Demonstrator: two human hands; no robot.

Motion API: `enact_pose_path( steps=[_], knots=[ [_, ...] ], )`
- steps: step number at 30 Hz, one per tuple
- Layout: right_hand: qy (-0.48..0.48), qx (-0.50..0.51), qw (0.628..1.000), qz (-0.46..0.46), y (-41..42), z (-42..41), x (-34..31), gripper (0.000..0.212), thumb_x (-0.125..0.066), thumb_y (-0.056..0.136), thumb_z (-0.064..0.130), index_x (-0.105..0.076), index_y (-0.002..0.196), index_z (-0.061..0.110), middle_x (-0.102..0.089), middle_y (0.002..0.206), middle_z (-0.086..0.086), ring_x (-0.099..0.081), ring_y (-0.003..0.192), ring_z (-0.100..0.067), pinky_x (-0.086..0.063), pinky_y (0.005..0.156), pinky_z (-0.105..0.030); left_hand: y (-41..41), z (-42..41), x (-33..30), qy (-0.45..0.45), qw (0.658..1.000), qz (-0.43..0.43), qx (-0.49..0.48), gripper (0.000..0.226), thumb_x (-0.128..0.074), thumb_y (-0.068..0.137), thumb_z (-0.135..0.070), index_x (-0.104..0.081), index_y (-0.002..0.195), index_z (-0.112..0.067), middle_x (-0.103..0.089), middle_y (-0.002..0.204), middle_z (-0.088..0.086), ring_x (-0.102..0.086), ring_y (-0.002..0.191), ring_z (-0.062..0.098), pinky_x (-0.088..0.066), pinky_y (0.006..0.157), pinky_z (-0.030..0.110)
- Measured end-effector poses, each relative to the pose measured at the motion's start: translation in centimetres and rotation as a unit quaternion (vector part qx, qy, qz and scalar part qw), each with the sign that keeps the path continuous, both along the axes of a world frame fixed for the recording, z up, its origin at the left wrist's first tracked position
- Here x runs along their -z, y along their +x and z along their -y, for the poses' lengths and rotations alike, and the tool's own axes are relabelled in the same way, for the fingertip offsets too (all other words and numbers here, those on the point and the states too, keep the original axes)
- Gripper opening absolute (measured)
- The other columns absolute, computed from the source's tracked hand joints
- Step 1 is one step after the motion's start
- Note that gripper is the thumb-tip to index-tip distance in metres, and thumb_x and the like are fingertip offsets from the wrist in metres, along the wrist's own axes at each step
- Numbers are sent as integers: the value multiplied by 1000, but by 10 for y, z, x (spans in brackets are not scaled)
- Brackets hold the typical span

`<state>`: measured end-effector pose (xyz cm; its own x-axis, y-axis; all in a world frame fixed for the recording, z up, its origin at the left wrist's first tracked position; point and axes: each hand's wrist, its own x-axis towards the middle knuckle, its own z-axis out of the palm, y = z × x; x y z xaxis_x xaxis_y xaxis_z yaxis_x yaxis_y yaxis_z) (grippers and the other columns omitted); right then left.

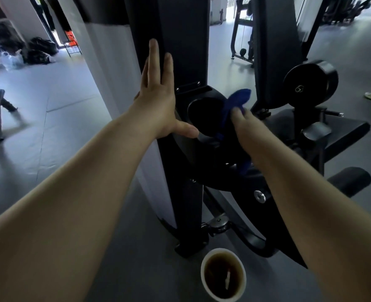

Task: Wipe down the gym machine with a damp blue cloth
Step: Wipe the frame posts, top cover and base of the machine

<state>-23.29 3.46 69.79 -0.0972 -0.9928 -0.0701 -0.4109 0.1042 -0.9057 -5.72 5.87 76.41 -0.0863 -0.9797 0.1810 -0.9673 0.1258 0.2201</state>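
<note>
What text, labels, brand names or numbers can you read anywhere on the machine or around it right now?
None can be read.
Gym machine: dark panels, no label or brand visible.
Blue cloth: plain.
White cup on the floor: no print visible.
Background items: too blurred to tell.

Pretty clearly a gym floor. There's a tall black weight machine upright (180,51) right up front, with a round black roller pad (310,81) and a padded black seat (332,131) just beside it. Further back stands a cable machine frame (243,33) with more dark equipment behind. The floor (60,101) is grey rubber matting in big sheets. Black bags (40,50) are piled by a doorway on the far left.
</note>
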Motion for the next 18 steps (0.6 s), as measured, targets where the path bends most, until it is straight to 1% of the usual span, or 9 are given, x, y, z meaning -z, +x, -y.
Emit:
enact_pose_path(
  steps=[2, 4, 6, 9, 11, 12, 13, 16, 18],
  knots=[
    [-2, 16, 1000, 6, -1, -17, 13, 39, -32, 104, 36, -42, 139, 21, -53, 114, -6, -50, 105, -26, -34, 87, -33, 0, 0, 1, 1, 1000, 7, 4, 147, -85, 57, -53, 20, 153, -18, 48, 149, 0, 27, 146, 18, -13, 120, 42],
    [-16, 42, 999, -13, 3, -13, 9, 38, -34, 103, 32, -42, 137, 14, -55, 117, -11, -52, 108, -31, -34, 84, -32, -1, 0, 1, -3, 1000, 14, 2, 145, -85, 58, -53, 19, 154, -18, 48, 149, 1, 26, 147, 19, -13, 120, 42],
    [-53, 63, 996, -13, 9, -6, 3, 37, -35, 104, 31, -46, 132, 10, -57, 115, -9, -54, 113, -32, -36, 85, -32, -2, 0, 1, -6, 1000, 14, -1, 145, -85, 58, -53, 19, 153, -17, 46, 150, 1, 21, 148, 20, -13, 121, 40],
    [-84, 75, 991, 67, 14, -17, 12, 34, -34, 105, 33, -46, 133, 17, -54, 104, 5, -53, 105, -19, -34, 83, -28, 1, -2, 7, -17, 1000, 0, -2, 146, -85, 59, -54, 19, 153, -14, 41, 154, -1, 14, 150, 19, -11, 122, 39],
    [-74, 73, 988, 118, 15, -33, 21, 34, -37, 103, 32, -42, 136, 22, -56, 111, 4, -54, 105, -17, -40, 87, -31, 3, -3, 11, -25, 1000, -8, -2, 145, -84, 59, -55, 18, 153, -12, 38, 156, -2, 15, 150, 17, -9, 123, 40],
    [-62, 65, 989, 118, 14, -36, 20, 35, -39, 103, 31, -40, 137, 23, -56, 112, 2, -54, 104, -18, -41, 88, -33, 3, -3, 12, -26, 1000, -9, -3, 145, -83, 59, -56, 17, 153, -11, 37, 156, -1, 15, 150, 17, -8, 123, 40],
    [-52, 59, 992, 97, 12, -31, 17, 36, -40, 102, 30, -40, 137, 22, -56, 112, 0, -54, 103, -20, -42, 88, -33, 3, -3, 12, -27, 1000, -9, -3, 144, -83, 59, -56, 17, 153, -11, 37, 156, -1, 15, 150, 17, -8, 123, 40],
    [-38, 17, 998, -50, 6, -2, -1, 36, -41, 102, 32, -45, 133, 15, -59, 119, -11, -55, 110, -30, -41, 92, -33, 2, -4, 11, -16, 1000, -21, 5, 141, -84, 61, -53, 13, 154, -12, 38, 155, 0, 6, 151, 20, -16, 122, 39],
    [-58, 2, 994, -92, 7, 8, -9, 37, -40, 102, 36, -47, 132, 15, -59, 124, -12, -54, 115, -31, -40, 96, -37, 4, -5, 14, -7, 999, -38, 16, 135, -84, 65, -50, 10, 155, -13, 39, 155, -2, -2, 151, 19, -22, 119, 35]
  ],
)
